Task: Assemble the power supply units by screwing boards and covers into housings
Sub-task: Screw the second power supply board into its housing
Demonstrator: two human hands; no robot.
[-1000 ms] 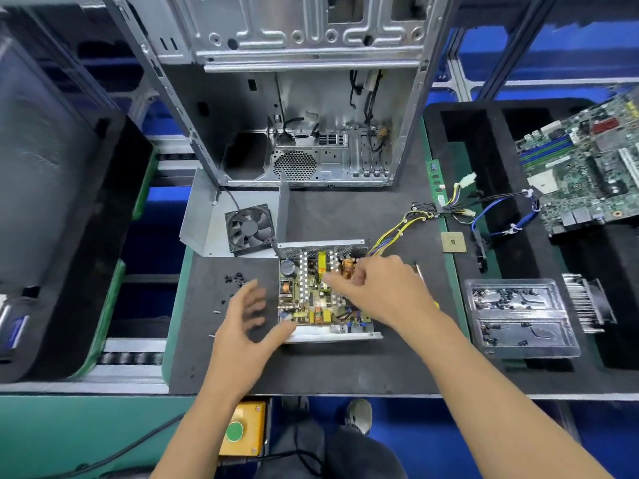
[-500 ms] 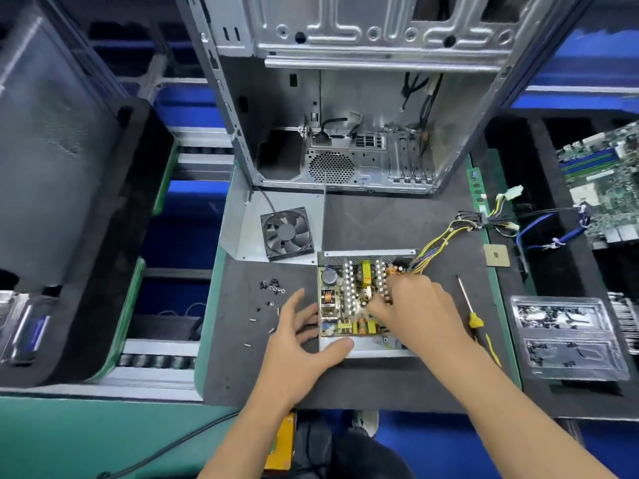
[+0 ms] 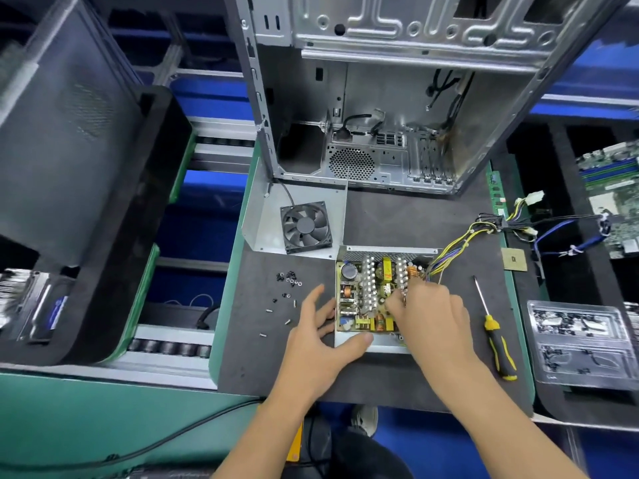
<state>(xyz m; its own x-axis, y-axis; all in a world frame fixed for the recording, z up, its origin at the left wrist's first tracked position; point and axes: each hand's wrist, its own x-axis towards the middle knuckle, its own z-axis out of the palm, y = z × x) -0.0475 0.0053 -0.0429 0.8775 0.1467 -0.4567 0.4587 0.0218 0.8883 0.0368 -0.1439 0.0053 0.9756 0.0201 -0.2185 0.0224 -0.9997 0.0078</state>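
The open power supply housing (image 3: 380, 346) lies on the dark mat with the circuit board (image 3: 358, 299) inside it. My left hand (image 3: 321, 335) is spread flat beside its left wall, thumb pressing the front lip. My right hand (image 3: 430, 316) reaches over the right half of the board, fingers curled down and gripping it near a heat sink. Yellow and black wires (image 3: 456, 245) run out of the housing's back right corner. Loose screws (image 3: 288, 281) lie left of the housing. The metal cover (image 3: 259, 219) with a black fan (image 3: 306, 227) sits behind it.
A yellow-and-black screwdriver (image 3: 498, 344) lies right of my right hand. An open PC case (image 3: 380, 115) stands at the back. A CPU chip (image 3: 514, 260), a clear plastic tray (image 3: 581, 344) and a motherboard (image 3: 612, 195) are to the right. A black foam bin (image 3: 103, 236) fills the left.
My left hand has settled against the housing, thumb now on its front lip. My right hand has dropped from above the board onto it, fingers curled. The view has shifted.
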